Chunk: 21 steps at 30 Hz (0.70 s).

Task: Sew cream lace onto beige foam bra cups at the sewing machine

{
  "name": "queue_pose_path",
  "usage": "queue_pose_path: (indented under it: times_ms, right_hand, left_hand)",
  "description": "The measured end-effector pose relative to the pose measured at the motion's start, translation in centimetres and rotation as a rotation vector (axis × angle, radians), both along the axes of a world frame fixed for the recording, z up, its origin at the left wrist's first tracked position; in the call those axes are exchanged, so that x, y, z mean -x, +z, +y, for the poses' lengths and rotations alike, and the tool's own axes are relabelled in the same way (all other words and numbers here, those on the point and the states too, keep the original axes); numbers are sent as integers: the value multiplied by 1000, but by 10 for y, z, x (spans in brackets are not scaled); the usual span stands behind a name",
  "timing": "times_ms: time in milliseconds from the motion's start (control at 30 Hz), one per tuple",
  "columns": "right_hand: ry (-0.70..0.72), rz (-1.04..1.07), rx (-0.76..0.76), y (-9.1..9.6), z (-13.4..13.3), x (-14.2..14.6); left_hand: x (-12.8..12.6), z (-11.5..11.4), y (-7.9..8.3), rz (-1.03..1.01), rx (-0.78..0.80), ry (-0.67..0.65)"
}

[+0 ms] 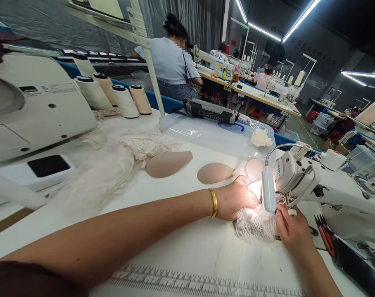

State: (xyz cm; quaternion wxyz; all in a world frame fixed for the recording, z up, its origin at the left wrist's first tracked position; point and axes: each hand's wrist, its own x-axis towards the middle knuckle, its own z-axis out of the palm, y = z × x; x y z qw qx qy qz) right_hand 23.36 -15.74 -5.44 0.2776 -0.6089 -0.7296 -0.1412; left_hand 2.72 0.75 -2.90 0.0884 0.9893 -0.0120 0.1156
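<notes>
My left hand [237, 200], with a gold bracelet [213, 203] at the wrist, is closed on a pale lace fabric [256, 226] with a fringed edge, just left of the needle area of a white sewing machine [299, 173]. On the other side, my right hand [294, 227] has its fingers bent together at the fabric's right edge; the machine head and a small lit lamp [269, 190] partly cover its fingertips. Beyond my left hand lie a beige moulded bra cup [214, 172] and a round pale pad [255, 169]. Another beige bra cup [169, 163] rests farther left.
Sheer lace [103, 173] is heaped at left beside another machine [35, 107] and several thread cones [125, 101]. A clear plastic lid [193, 132] carries a black-grey case [210, 111]. Orange-handled snips [325, 235] and a dark phone-like slab [357, 264] lie at right. Co-workers sit beyond.
</notes>
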Motion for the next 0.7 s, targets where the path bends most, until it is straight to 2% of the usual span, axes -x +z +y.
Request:
queue_pose_path:
  times_ms: [67, 133, 267, 333, 400, 533, 700]
  right_hand:
    - [3, 6, 34, 2, -2, 3]
    - [75, 10, 72, 6, -5, 7]
    - [242, -42, 155, 12, -7, 19]
    - [218, -84, 206, 10, -5, 23]
    - [162, -119, 207, 4, -2, 23]
    - [80, -148, 158, -3, 1, 13]
    - [-23, 7, 286, 3, -6, 3]
  left_hand:
    - [4, -1, 4, -2, 21, -1]
    - [8, -3, 5, -5, 32, 9]
    - [12, -12, 5, -17, -113, 150]
    - [12, -19, 4, 6, -187, 232]
    - [11, -26, 5, 33, -206, 261]
    - [12, -30, 14, 129, -118, 207]
    - [18, -23, 27, 237, 3, 112]
